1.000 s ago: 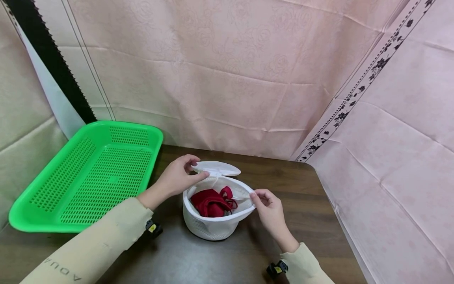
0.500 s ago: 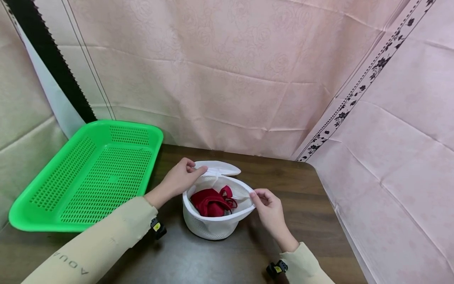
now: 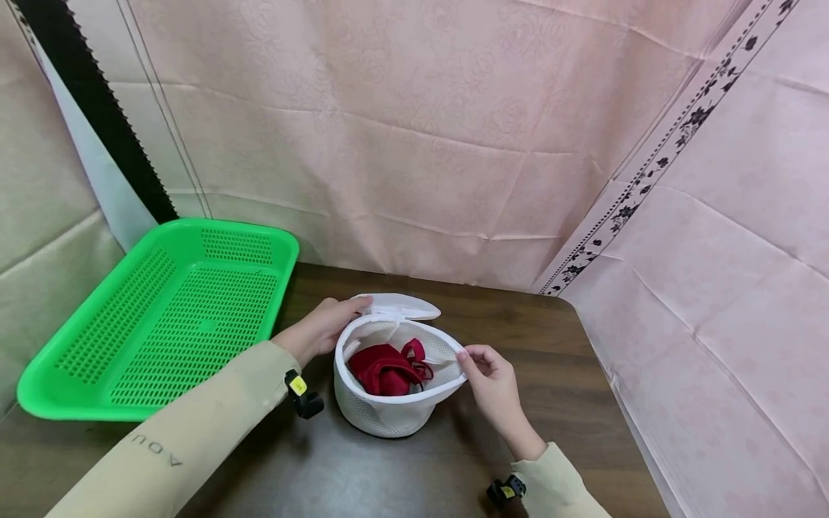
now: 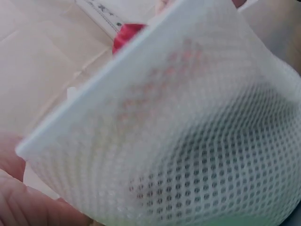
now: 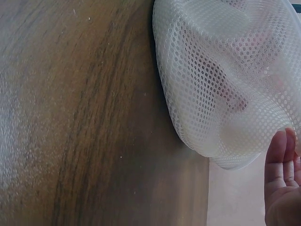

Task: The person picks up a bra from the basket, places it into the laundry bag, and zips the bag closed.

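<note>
A white mesh laundry bag (image 3: 382, 417) stands upright on the table with its lid (image 3: 401, 306) folded back. Inside lies a crumpled red garment (image 3: 387, 370) with thin straps. My left hand (image 3: 322, 329) grips the bag's back left edge beside the lid; its thumb is hidden in the head view. In the left wrist view, fingers (image 4: 23, 202) sit at the corner of the white rim (image 4: 94, 94). On the other side, my right hand (image 3: 494, 381) pinches the rim between thumb and fingers. The right wrist view shows those fingers (image 5: 277, 160) against the mesh wall (image 5: 211, 84).
A green perforated plastic basket (image 3: 207, 327) stands on the left of the brown wooden table (image 3: 531, 331). Pale patterned cloth (image 3: 414, 144) hangs behind the table, and more hangs along both sides.
My left hand has shifted from above the lid's left end down to the bag's back left edge, and its thumb has gone out of sight. The right hand and garment stay put.
</note>
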Motion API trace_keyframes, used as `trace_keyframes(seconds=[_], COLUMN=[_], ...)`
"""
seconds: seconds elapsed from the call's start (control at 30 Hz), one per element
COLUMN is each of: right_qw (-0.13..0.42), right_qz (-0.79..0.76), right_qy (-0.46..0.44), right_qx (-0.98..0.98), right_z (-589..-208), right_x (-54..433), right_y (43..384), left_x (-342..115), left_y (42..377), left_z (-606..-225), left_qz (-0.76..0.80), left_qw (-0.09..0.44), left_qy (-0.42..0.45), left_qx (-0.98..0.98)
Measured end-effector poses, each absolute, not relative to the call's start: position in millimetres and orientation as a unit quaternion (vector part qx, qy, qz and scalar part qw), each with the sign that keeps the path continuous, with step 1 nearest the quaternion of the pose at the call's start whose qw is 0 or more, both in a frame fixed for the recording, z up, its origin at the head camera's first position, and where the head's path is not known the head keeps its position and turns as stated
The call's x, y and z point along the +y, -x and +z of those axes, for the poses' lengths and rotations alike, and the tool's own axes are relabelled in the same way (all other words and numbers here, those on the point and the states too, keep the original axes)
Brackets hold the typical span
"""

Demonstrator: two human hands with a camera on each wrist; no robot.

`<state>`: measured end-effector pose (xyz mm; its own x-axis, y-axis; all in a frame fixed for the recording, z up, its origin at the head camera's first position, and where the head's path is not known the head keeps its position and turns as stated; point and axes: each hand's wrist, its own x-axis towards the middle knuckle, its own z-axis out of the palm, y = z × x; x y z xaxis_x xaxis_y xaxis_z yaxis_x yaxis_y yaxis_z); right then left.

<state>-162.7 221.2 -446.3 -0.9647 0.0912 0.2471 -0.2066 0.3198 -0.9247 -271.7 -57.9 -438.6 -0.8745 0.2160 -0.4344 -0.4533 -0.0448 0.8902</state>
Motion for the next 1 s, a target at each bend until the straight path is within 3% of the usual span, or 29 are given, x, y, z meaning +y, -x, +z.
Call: trace_keyframes(seconds=[0.2,0.5,1.0], right_qw=[0.112,0.138,0.129], right_qz=[0.577,0.587,0.594], right_qy=[-0.034,-0.039,-0.043], right_qx=[-0.809,-0.797,-0.793], right_z=[-433.7,-467.4,-468.3], right_x=[216.2,228.0,228.4], right_y=[156.9,169.7,170.2], left_x=[-57.2,-57.4,-61.5], left_y=[277.8,276.7,269.2], left_z=[-445.7,-441.4,-429.7], left_qz=[0.709,0.712,0.724], left_qw=[0.220,0.154,0.100], left_qy=[0.106,0.049,-0.017], left_qx=[0.661,0.684,0.683])
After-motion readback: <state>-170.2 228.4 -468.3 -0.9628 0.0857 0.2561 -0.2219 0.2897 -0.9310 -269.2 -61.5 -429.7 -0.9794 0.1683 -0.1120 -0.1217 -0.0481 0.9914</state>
